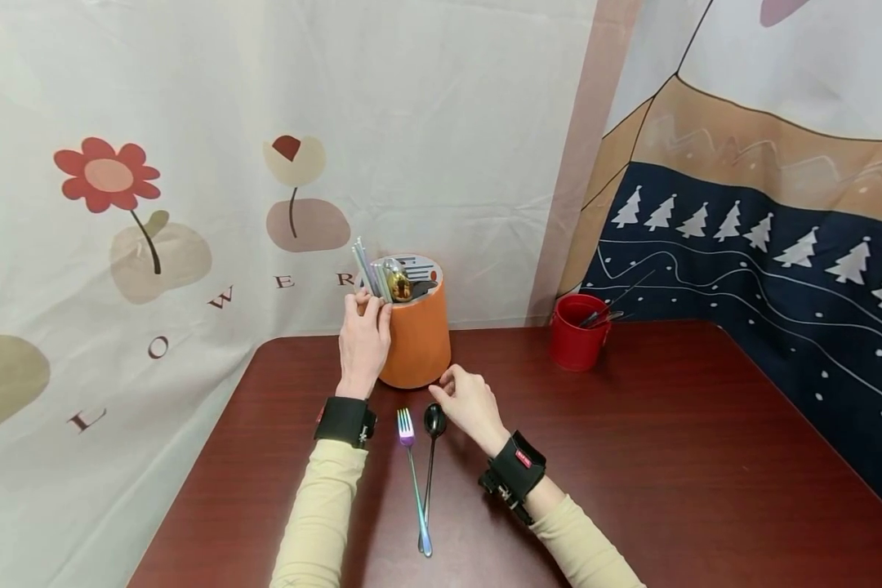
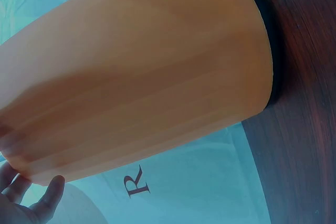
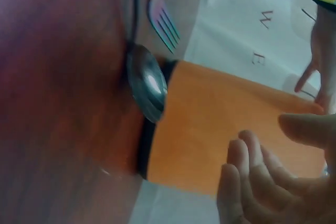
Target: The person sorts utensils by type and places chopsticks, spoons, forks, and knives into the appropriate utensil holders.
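My left hand point(image 1: 363, 339) reaches up to the rim of an orange cylindrical holder point(image 1: 415, 347), its fingers against the upper edge beside a bundle of pale straws point(image 1: 363, 261). Whether those fingers pinch anything is unclear. A gold spoon point(image 1: 397, 282) sticks out of the holder too. My right hand point(image 1: 474, 406) hovers low in front of the holder, fingers loosely bent and holding nothing. Just left of it lies a black long-handled spoon point(image 1: 434, 420). Beside that spoon is a rainbow-coloured fork point(image 1: 407, 429); their handles cross near the lower ends.
A red bucket point(image 1: 575, 347) with thin utensils point(image 1: 603, 317) in it stands at the back right of the dark red wooden table point(image 1: 669, 457). Printed cloth point(image 1: 448, 122) hangs behind the table.
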Motion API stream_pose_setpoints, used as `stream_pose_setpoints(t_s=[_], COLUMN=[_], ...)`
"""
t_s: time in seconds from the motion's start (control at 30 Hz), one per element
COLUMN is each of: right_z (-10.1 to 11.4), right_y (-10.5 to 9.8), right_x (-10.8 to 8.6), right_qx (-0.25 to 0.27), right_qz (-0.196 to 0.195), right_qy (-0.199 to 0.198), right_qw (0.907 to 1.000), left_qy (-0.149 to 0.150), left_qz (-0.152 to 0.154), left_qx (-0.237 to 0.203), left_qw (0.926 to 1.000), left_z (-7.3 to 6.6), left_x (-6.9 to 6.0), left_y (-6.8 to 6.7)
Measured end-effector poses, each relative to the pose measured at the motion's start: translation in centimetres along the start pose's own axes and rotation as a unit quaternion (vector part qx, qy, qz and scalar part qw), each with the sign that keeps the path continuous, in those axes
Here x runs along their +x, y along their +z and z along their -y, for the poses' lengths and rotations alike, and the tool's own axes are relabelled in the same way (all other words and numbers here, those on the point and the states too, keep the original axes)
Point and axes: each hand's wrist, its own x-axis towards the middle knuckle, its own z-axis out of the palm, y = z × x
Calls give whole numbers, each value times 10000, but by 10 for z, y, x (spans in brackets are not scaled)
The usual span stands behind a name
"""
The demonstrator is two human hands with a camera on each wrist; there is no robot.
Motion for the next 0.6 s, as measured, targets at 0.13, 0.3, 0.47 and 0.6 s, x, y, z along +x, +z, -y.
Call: stream_pose_setpoints(t_s=[0.13, 0.3, 0.47, 0.6], right_z=[0, 2, 2, 2], right_y=[9, 19, 28, 33], right_x=[-8, -14, -19, -22], right_qx=[-370, -1090, -1525, -1537], right_qz=[581, 1299, 1795, 1940], right_qy=[386, 798, 907, 881], right_qw=[9969, 9823, 9676, 9649], left_qy=[-34, -53, -81, -113], left_qz=[-8, -19, 54, 95], left_qx=[-2, -21, -9, 11], left_qw=[10000, 10000, 10000, 9999], left_z=[0, 0, 0, -1], left_x=[1, 1, 0, 0], left_y=[0, 0, 0, 0])
